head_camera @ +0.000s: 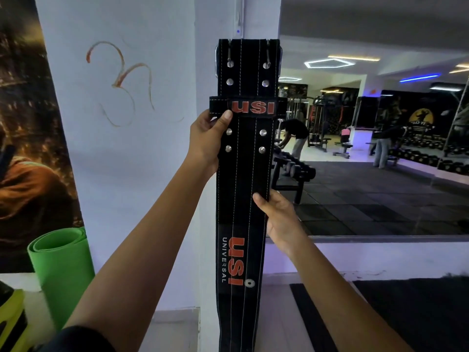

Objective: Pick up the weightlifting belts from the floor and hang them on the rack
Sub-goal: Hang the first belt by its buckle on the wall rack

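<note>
A black leather weightlifting belt [243,174] with orange USI lettering and silver rivets hangs straight down in front of a white pillar [203,72]. Its buckle end is at the top, near a thin fixture on the pillar. What it hangs from is hidden behind the belt. My left hand [206,141] grips the belt's left edge just below the keeper loop, thumb on the front. My right hand [275,219] holds the right edge lower down, thumb pressed on the front face. The belt's lower end runs out of the frame.
A rolled green mat [61,270] leans against the wall at lower left, beside a yellow-black object [12,321]. A large wall mirror [380,199] on the right reflects a dumbbell rack, machines and people. Dark floor mats [418,313] lie at lower right.
</note>
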Demonstrator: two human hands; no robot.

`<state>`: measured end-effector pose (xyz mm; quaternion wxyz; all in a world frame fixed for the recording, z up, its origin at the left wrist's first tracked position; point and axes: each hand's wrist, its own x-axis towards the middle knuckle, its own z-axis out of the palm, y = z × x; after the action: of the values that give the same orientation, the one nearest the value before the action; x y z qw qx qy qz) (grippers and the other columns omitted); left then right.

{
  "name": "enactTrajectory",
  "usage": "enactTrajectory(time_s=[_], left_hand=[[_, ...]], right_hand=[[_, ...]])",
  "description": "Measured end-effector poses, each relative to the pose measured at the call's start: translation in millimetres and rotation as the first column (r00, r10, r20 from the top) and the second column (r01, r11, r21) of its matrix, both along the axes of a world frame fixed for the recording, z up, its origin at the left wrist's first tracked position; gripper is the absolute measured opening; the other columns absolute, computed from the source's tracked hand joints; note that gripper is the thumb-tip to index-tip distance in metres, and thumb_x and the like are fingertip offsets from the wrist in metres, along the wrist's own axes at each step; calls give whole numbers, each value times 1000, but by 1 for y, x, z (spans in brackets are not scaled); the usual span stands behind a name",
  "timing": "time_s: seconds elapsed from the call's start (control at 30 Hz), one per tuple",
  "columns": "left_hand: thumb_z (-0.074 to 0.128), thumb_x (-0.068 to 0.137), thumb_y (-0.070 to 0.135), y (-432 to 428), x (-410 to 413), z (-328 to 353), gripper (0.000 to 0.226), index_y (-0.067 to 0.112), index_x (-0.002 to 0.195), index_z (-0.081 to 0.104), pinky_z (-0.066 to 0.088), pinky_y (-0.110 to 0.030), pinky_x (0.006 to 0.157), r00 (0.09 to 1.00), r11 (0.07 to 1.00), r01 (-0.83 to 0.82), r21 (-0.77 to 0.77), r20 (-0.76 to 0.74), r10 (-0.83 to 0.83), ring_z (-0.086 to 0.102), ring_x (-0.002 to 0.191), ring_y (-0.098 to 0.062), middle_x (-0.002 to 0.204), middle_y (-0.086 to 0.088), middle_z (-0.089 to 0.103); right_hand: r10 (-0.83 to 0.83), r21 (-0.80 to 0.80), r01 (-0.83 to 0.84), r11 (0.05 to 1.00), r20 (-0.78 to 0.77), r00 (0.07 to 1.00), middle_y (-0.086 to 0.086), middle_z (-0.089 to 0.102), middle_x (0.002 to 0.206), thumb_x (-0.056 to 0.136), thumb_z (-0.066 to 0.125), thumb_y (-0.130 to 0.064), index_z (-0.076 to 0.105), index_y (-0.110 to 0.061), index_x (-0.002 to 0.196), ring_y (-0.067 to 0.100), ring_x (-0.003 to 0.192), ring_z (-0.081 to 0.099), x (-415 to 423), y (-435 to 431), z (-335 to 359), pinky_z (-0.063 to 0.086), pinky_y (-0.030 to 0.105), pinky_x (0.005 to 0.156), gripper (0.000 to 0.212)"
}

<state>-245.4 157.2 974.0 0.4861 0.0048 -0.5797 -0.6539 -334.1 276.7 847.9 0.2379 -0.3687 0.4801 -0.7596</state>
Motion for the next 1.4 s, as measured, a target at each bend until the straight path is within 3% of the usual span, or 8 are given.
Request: enactTrajectory(time_s=[0.13,0.27,0.43,0.6,0.77,1.03,1.2,1.4], left_hand=[[56,91,12,-2,-1,-6,15,9,106,61,57,-40,85,1000,1000,-3,-8,3,3,68,89,-24,92,-4,69],[56,91,12,-2,-1,-11,19,8,109,60,55,-43,89,999,999,-37,2,16,37,67,96,-28,96,-7,69],[55,92,11,-3,3,-14,21,8,113,58,55,-42,88,999,999,-33,10,30,33,66,94,-25,101,-7,67],[53,94,13,-5,5,-22,23,9,117,54,57,-32,81,998,999,-38,-24,50,39,67,89,-17,99,-1,66],[49,96,17,-9,6,-22,19,17,115,48,54,-26,79,993,997,-37,-67,110,44,64,94,-13,102,3,64],[50,92,36,-21,19,-8,28,16,109,60,50,-34,81,931,996,64,-60,363,-38,64,95,-22,99,-1,67],[41,88,58,-22,17,39,54,16,114,62,54,-34,79,906,993,-118,2,409,107,66,93,-23,106,-5,69],[45,95,34,-13,2,52,31,7,104,58,50,-27,58,951,944,-163,286,301,73,59,65,-20,80,-6,61]], right_hand=[[-72,-57,67,996,-90,993,-5,74,99,87,61,-23,68,-22,96,12,103,65,-1,-12,55,44,37,103,12],[-99,-18,97,995,-100,990,9,67,120,70,65,-60,60,-19,119,26,112,63,1,-17,94,49,47,98,64],[-197,219,228,949,-153,968,7,69,113,41,53,-90,66,-20,104,28,106,65,4,-28,116,46,48,100,96],[-241,192,246,950,-46,969,16,67,113,42,65,-78,62,-12,111,33,103,65,5,-29,128,52,54,92,96],[-178,10,178,984,-30,984,13,70,97,77,73,-27,67,-15,77,33,94,66,-1,-30,140,48,56,92,14],[-250,87,269,959,-183,951,5,69,101,80,70,-27,64,-20,79,29,108,62,-4,-34,154,45,48,101,9],[-234,60,250,966,-204,951,-2,69,100,80,70,-19,65,-27,81,24,109,61,-1,-40,134,43,49,103,9],[-178,70,202,977,-250,952,-5,68,89,86,62,-15,64,-24,90,20,94,64,4,-38,129,51,40,90,10]])
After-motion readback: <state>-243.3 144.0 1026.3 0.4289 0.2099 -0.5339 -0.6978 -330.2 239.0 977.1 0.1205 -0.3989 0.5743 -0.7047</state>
